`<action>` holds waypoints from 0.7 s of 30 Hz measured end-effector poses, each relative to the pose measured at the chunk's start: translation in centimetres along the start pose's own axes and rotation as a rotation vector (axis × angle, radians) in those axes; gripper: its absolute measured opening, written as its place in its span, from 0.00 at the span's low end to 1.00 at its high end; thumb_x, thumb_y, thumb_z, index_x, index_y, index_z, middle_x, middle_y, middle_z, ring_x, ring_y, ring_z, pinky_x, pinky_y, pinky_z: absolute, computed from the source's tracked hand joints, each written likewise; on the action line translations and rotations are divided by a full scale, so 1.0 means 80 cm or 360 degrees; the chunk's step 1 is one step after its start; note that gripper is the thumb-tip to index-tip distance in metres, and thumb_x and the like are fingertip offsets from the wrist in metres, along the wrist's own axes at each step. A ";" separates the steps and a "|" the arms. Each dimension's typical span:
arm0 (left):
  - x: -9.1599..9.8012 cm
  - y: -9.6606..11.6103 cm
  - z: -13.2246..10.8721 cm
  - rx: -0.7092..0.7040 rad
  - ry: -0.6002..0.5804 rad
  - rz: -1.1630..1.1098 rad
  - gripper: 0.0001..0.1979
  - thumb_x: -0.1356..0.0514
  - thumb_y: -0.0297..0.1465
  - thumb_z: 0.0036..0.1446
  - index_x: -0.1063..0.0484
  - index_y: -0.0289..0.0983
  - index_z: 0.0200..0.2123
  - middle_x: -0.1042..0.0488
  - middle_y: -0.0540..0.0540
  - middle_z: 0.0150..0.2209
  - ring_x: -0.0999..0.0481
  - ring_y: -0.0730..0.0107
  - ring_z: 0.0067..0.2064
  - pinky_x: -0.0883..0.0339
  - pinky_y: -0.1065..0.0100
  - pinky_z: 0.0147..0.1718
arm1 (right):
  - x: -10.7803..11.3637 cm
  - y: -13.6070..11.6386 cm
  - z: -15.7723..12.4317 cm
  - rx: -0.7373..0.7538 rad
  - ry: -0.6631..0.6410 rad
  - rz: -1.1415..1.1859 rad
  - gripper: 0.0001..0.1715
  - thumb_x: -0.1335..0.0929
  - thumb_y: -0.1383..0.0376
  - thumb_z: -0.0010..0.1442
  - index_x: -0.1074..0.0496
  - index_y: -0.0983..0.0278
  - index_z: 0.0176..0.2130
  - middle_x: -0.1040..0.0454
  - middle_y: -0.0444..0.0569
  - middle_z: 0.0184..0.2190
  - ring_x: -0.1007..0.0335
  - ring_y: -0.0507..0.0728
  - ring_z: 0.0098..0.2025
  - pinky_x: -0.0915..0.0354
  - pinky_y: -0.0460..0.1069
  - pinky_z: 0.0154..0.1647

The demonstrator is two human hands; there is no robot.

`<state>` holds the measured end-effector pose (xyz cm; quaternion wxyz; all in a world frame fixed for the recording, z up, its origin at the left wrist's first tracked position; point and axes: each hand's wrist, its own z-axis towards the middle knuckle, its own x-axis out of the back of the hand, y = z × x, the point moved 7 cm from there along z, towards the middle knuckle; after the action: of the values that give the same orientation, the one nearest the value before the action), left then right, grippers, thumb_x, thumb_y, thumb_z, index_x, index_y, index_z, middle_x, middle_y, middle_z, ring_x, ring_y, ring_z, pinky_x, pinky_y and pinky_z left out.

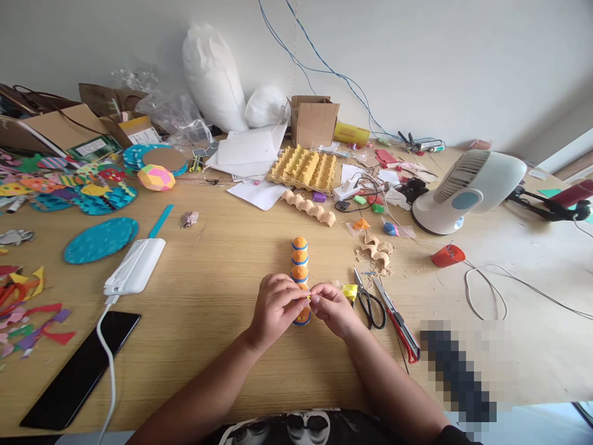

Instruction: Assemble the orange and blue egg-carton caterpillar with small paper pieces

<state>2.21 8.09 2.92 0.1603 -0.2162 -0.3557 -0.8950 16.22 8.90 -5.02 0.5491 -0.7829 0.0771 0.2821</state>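
The orange-and-blue bumpy strip (299, 272) lies on the worktop (222, 247) straight ahead of the person, its length running from twelve to six o'clock, with small yellow ring marks on its near end. Over its nearer half, the left hand (280, 306) and right hand (334, 308) meet, thumbs and fingertips of both pinched on a small yellow piece (309, 297); whether either hand also touches the strip cannot be told. Taking the strip as the dial's centre, a yellow packet (349, 291) sits near at three o'clock, beside the black-handled scissors (363, 297) between three and four, with a red utility knife (399, 322) at four. A red cup (448, 255) stands farther off at three, and a white fan (467, 198) at two. At twelve lie a bare carton strip (309, 208) and, beyond it, a yellow egg tray (303, 170). A pink-and-yellow faceted ball (156, 177) rests at ten, a white power bank (141, 266) at nine, and a flat black device (81, 371) at eight.
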 end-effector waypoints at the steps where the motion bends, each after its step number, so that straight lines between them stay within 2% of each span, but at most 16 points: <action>1: 0.001 0.000 0.000 0.0001 0.0007 0.0003 0.06 0.33 0.27 0.60 0.23 0.43 0.40 0.20 0.51 0.35 0.27 0.64 0.43 0.37 0.58 0.48 | 0.000 0.000 0.000 0.0007 0.0000 -0.0012 0.19 0.21 0.54 0.50 0.24 0.65 0.33 0.32 0.40 0.19 0.47 0.45 0.20 0.58 0.43 0.19; 21: 0.002 0.001 0.002 -0.0039 0.0019 0.0053 0.06 0.32 0.28 0.60 0.22 0.44 0.40 0.20 0.52 0.34 0.27 0.66 0.42 0.36 0.59 0.47 | 0.007 -0.006 0.000 0.0107 0.0041 -0.0226 0.19 0.22 0.53 0.51 0.23 0.65 0.32 0.32 0.41 0.20 0.44 0.47 0.22 0.53 0.44 0.21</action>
<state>2.15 8.15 3.14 0.1747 -0.2188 -0.3402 -0.8977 16.89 9.22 -4.95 0.5928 -0.7710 0.0379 0.2296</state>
